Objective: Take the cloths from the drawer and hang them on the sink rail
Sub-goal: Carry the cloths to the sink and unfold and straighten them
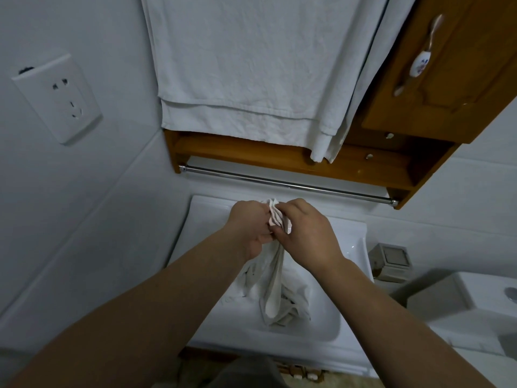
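Both hands on one cloth, over the sink

Left hand (pixel 251 228) and right hand (pixel 305 233) pinching bunched top of cloth (pixel 275 264), tail hanging onto more cloths (pixel 293 301) heaped in sink (pixel 347 242); bare rail (pixel 285 185) just above, white towel (pixel 237 65) higher up

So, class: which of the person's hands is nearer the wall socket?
Left. The left hand grips the cloth on the wall socket side; the right hand grips it on the far side.
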Action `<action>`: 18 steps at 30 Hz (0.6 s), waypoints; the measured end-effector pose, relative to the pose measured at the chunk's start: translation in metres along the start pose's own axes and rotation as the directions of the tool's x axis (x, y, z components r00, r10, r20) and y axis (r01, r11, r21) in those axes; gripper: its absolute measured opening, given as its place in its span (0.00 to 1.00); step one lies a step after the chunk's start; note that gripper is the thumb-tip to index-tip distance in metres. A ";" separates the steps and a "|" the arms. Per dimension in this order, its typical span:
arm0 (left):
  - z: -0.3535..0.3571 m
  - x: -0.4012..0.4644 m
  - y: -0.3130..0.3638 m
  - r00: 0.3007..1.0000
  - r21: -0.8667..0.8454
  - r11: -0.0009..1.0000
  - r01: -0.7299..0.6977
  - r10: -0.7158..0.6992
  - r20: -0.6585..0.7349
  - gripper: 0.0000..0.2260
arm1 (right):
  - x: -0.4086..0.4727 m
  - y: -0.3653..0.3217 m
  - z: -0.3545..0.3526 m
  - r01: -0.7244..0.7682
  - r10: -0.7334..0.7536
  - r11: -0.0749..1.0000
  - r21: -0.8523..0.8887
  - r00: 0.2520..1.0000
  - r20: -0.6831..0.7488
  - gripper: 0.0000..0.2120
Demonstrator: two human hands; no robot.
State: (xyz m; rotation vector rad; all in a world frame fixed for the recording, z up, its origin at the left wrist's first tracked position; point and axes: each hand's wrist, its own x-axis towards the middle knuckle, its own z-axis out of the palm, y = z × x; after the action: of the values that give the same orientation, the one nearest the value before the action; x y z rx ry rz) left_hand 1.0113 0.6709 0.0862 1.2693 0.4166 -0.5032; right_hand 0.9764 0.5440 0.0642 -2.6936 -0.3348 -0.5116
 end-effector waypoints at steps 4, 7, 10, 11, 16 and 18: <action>-0.003 0.000 -0.005 0.999 -0.035 0.999 0.041 -0.041 0.019 0.12 | -0.001 0.003 -0.001 0.066 -0.064 0.997 -0.032 0.996 0.055 0.10; -0.008 -0.002 -0.008 0.994 -0.010 0.998 0.063 -0.062 0.095 0.12 | 0.000 0.007 -0.002 -0.015 0.013 0.999 0.033 0.997 0.070 0.10; -0.016 -0.002 -0.011 0.993 0.100 0.995 0.021 -0.032 0.110 0.10 | 0.003 0.014 -0.010 -0.241 0.232 0.932 0.270 0.971 0.062 0.10; -0.020 0.000 -0.011 0.998 0.125 0.992 -0.006 -0.002 0.066 0.09 | 0.004 0.017 -0.014 -0.308 0.298 0.880 0.360 0.951 0.083 0.11; -0.043 0.016 -0.015 0.956 0.262 0.956 -0.134 0.194 -0.220 0.06 | 0.009 0.031 -0.030 -0.423 0.411 0.695 0.582 0.897 0.161 0.12; -0.049 0.016 -0.017 0.925 0.409 0.890 -0.200 0.309 -0.222 0.09 | 0.009 0.034 -0.035 -0.402 0.394 0.645 0.650 0.904 0.167 0.13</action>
State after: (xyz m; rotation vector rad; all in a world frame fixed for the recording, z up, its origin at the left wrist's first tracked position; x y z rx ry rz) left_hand 1.0139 0.7131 0.0514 1.7584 0.3897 -0.1755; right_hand 0.9844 0.5007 0.0874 -1.9553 0.0844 -0.1788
